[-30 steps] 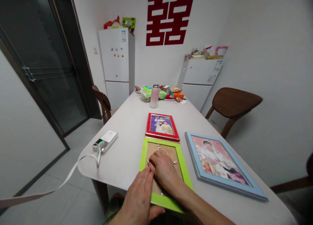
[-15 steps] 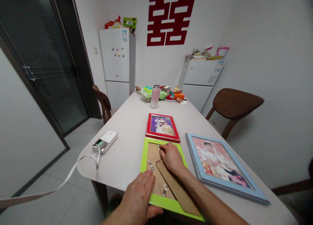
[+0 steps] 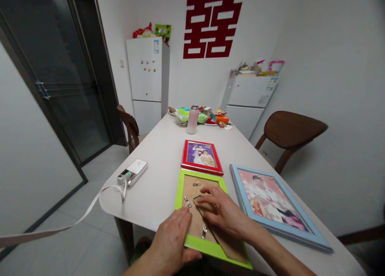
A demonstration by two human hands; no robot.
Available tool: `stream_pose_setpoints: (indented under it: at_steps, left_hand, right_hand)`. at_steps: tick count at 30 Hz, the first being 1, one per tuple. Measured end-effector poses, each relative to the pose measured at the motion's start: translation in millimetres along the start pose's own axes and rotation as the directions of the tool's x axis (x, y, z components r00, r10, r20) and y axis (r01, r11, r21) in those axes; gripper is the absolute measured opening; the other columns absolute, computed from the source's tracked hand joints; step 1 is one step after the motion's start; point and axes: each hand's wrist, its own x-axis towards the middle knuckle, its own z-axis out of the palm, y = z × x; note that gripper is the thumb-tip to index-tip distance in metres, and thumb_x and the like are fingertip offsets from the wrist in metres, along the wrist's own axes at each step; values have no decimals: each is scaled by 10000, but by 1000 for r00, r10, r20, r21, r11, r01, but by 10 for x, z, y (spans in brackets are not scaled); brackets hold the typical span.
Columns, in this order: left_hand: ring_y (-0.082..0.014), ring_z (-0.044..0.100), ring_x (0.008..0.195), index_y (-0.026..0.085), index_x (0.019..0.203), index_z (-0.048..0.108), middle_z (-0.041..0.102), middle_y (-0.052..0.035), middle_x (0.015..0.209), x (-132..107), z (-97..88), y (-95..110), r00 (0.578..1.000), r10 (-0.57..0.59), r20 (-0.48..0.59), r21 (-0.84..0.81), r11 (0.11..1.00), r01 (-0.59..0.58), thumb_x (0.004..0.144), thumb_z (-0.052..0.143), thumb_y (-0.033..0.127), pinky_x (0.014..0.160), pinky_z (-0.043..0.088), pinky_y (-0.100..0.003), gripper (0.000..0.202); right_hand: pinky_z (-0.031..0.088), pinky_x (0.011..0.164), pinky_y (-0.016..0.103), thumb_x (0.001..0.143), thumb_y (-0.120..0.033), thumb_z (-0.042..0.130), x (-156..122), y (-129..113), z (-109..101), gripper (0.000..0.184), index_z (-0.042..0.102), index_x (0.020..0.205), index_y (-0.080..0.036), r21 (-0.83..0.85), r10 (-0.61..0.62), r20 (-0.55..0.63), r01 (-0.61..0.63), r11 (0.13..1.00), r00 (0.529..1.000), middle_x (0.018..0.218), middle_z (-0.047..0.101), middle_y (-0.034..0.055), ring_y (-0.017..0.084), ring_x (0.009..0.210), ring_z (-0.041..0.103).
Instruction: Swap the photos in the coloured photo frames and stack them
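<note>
Left hand [image 3: 170, 238] lies open and flat, pressing on the lower left of a face-down lime-green picture frame [image 3: 198, 246]. Right hand [image 3: 222, 212] is open too, fingers spread across the frame's brown fibreboard backing [image 3: 195, 192] and a diagonal brown easel strut [image 3: 231, 248], not clenched. Just ahead of the right hand lies a red photo frame [image 3: 202, 157]; beside it, a pale blue photo frame [image 3: 272, 204].
</note>
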Motion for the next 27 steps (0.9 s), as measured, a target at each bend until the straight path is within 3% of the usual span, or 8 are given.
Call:
stream_pose_setpoints:
  at_steps: [2, 5, 14, 17, 21, 27]
  left_hand:
    - [-269, 391, 1129, 112, 1162, 385, 417, -177, 1236, -4, -3, 2, 1000, 0, 1, 4, 1000, 0, 487, 761, 299, 937, 347, -401, 796]
    - [-267, 393, 1128, 109, 1159, 386, 411, -182, 1238, -12, 9, -4, 1000, -2, 4, 18, 1000, 2, 505, 754, 288, 933, 351, -402, 772]
    - [-279, 410, 1113, 152, 1153, 389, 432, -160, 1229, -9, 26, 10, 999, -20, -38, -12, 1000, 19, 431, 789, 243, 919, 365, -420, 830]
    - [-280, 412, 1111, 140, 1159, 382, 438, -165, 1222, -2, -16, 15, 1000, -18, -22, -38, 999, 18, 416, 796, 252, 923, 362, -412, 857]
    - [-257, 439, 1089, 127, 1183, 353, 447, -159, 1215, 9, -87, 3, 999, -45, -20, -105, 994, 42, 490, 760, 282, 919, 369, -382, 818]
    - [-230, 448, 1076, 128, 1172, 380, 467, -136, 1197, 64, -159, -105, 974, -178, -143, -261, 955, 137, 657, 600, 219, 921, 355, -375, 567]
  right_hand:
    - [268, 906, 360, 607, -175, 560, -172, -63, -44, 281, 633, 860, -274, 59, -45, 120, 38, 998, 992, 1140, 453, 31, 209, 1068, 371]
    - [243, 918, 388, 626, -207, 573, -295, -143, -22, 184, 654, 774, -279, 72, -23, 167, 11, 997, 986, 1142, 451, 25, 218, 1083, 356]
    - [306, 868, 342, 680, -225, 533, -272, -200, 132, 99, 626, 646, -220, 63, 38, -14, -37, 997, 999, 980, 518, 42, 183, 954, 443]
    - [329, 854, 323, 702, -251, 496, -273, -195, 123, 130, 617, 734, -214, 79, 86, -58, -81, 994, 995, 1002, 508, 57, 187, 963, 444]
    - [340, 843, 334, 665, -310, 520, -279, -149, 130, 330, 567, 962, -175, 1, 237, -139, -239, 971, 961, 1016, 512, 104, 221, 962, 451]
    - [366, 798, 305, 619, -229, 492, -217, -138, 95, 379, 557, 984, -147, -42, 292, -127, -299, 953, 948, 904, 563, 84, 204, 872, 500]
